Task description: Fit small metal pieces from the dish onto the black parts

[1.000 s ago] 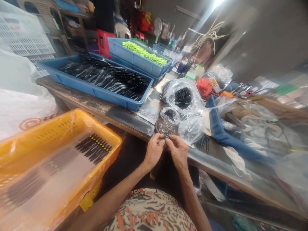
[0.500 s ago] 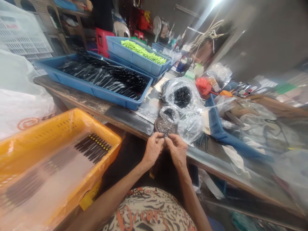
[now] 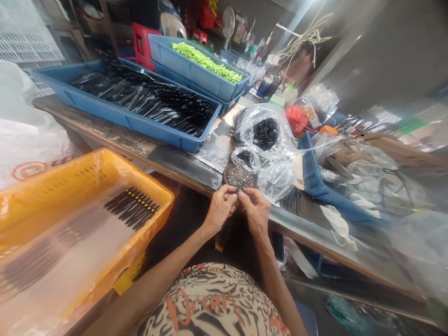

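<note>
My left hand [image 3: 220, 208] and my right hand [image 3: 255, 211] meet at the fingertips, pinching a small dark piece [image 3: 239, 191] just below a round dark dish [image 3: 239, 177] heaped with tiny grey metal bits. Behind the dish lie a clear plastic bag [image 3: 266, 133] of black pieces and a smaller bag [image 3: 246, 157] with a few more. Another clear bag [image 3: 276, 181] sits right beside the dish, close to my right hand. The piece is too small to identify.
A blue tray [image 3: 122, 120] of black-handled spoons and a blue tray [image 3: 189, 67] of green pieces stand on the wooden table [image 3: 122, 144]. A yellow crate [image 3: 105, 170] with black-handled utensils is at my left. Another person [image 3: 299, 70] sits far back.
The whole scene has shifted slightly up and left in view as my head moved. My hands stay together at the dish, still pinching the small piece.
</note>
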The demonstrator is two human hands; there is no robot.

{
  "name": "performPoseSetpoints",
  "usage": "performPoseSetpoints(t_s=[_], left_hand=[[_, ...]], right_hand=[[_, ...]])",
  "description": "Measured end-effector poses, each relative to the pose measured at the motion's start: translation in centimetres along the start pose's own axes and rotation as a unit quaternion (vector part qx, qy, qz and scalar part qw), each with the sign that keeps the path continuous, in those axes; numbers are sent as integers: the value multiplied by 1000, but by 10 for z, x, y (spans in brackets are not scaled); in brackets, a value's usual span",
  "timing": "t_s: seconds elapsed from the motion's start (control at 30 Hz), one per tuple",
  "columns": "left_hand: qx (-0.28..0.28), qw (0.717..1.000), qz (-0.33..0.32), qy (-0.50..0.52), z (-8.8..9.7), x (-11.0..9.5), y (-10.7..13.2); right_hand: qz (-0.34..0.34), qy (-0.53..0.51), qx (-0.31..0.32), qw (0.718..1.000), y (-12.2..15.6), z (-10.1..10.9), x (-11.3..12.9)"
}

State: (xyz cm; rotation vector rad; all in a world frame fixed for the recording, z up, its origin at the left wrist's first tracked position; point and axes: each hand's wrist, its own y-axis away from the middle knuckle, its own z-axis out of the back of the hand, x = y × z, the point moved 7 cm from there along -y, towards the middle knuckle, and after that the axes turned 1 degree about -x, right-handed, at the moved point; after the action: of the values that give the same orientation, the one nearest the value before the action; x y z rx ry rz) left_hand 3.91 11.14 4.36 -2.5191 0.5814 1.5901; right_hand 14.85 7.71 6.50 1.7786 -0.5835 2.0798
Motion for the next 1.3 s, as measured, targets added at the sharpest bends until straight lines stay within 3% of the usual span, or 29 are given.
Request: performPoseSetpoints(t_s=[1.3], left_hand=[[3, 1000, 8, 0, 1, -2, 1]], right_hand=[[5, -21, 7, 1000, -1, 1, -2]])
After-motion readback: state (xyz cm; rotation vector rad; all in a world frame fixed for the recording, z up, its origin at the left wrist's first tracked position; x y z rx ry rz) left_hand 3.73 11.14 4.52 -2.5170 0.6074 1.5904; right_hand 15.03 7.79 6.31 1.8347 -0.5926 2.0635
